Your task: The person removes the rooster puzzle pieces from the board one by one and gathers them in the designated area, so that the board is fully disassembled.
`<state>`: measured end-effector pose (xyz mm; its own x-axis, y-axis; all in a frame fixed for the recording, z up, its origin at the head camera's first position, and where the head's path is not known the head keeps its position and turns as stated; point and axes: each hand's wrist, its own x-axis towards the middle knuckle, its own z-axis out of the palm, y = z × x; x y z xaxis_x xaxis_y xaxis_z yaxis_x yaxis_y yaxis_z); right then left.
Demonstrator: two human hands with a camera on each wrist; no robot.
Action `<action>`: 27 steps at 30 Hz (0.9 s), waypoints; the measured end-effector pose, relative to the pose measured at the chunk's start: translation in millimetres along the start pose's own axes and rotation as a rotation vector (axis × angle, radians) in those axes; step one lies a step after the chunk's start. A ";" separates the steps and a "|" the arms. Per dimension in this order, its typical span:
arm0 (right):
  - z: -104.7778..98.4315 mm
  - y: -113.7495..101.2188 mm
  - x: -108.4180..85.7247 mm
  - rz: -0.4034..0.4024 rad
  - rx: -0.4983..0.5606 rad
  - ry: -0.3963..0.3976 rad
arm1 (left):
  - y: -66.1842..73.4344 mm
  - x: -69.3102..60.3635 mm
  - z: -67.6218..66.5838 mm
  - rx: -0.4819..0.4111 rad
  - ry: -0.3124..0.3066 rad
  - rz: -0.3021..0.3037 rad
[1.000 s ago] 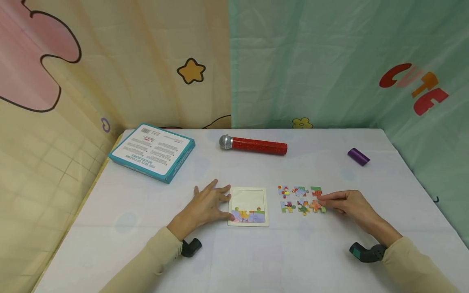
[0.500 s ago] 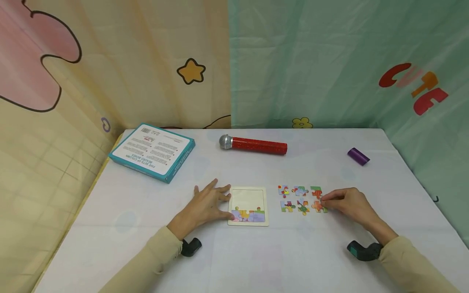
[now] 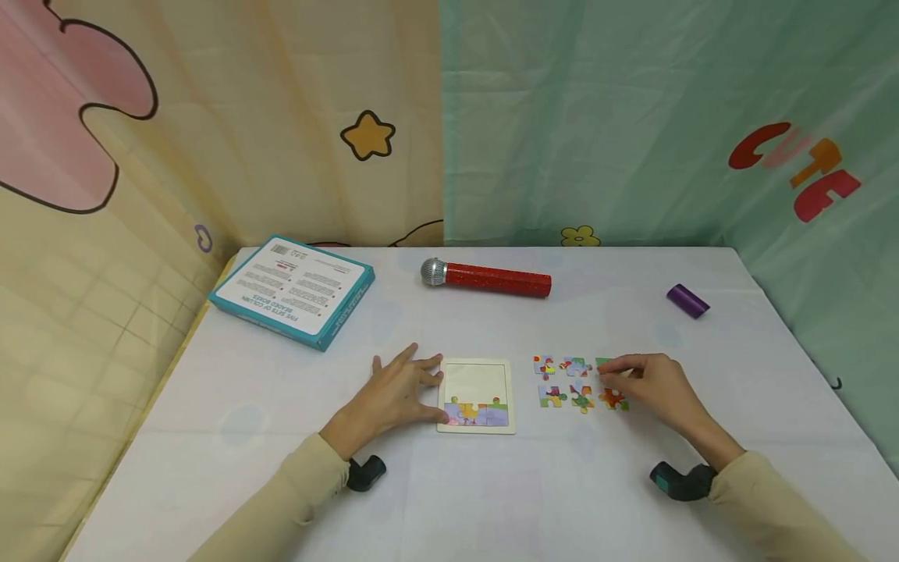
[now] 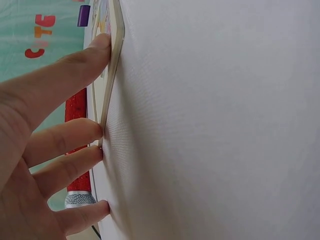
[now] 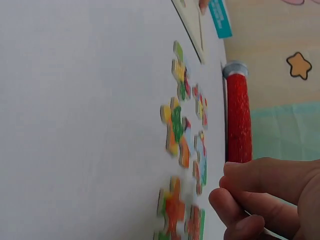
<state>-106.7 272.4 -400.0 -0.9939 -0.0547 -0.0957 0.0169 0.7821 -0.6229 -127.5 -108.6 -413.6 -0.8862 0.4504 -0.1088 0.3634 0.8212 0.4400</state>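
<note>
A square puzzle tray (image 3: 511, 390) lies flat, with a row of joined jigsaw pieces (image 3: 485, 416) along its near side. My left hand (image 3: 395, 394) steadies its left edge, thumb on the near corner and spread fingers by the side. Right of the tray, several loose jigsaw pieces (image 3: 551, 396) lie in two rows. My right hand (image 3: 656, 386) hovers over the right end, thumb and forefinger close together, partly covering the upper right piece (image 3: 602, 361). Below the fingers lies an orange-red piece (image 3: 614, 400). In the right wrist view nothing shows between the fingertips (image 5: 231, 169).
A red toy microphone (image 3: 492, 279) lies behind the tray. At the back left is a teal and white box (image 3: 291, 289). A purple cylinder (image 3: 687, 300) lies at the back right. Printed curtains (image 3: 597, 117) stand behind the white table (image 3: 449, 499).
My right hand has moved off the orange-red piece, left and slightly away from me, toward the upper right piece. The orange-red piece has shifted a little right. The left hand stays put.
</note>
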 end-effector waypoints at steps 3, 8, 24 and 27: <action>14.8 -16.5 2.9 -0.064 0.025 -0.033 | -0.5 0.1 -0.1 0.003 -0.004 0.008; 45.2 -44.3 7.6 -0.143 0.061 -0.079 | -1.8 -0.8 0.4 -0.019 -0.010 0.027; 103.6 -101.6 10.7 -0.442 0.089 -0.224 | -0.3 -6.8 0.5 0.010 -0.027 0.026; 105.9 -105.7 11.1 -0.475 0.060 -0.225 | 1.5 -8.2 2.5 0.009 -0.002 0.012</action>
<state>-108.1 123.4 -417.5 -0.8460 -0.5311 0.0476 -0.4164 0.6022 -0.6811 -118.9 -110.2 -414.3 -0.8810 0.4613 -0.1050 0.3770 0.8187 0.4331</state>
